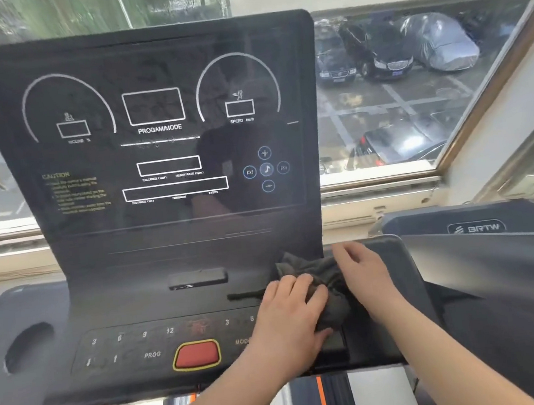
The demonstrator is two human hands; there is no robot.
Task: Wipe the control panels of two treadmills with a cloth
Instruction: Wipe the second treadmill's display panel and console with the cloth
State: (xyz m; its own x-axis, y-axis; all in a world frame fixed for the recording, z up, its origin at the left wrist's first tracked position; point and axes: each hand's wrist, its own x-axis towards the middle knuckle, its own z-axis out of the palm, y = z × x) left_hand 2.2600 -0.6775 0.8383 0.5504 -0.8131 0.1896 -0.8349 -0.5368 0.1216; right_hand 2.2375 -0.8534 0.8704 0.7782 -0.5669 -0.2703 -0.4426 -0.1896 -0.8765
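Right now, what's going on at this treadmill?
A person is wiping the treadmill's control panel with a dark cloth. The left hand grips the bunched cloth on the panel's right side, to the right of the red button. The right hand rests against the cloth's right side. A second treadmill stands to the right, untouched.

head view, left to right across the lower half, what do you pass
cup holder → PROG label → red button → left hand → cloth → right hand → BRTW logo
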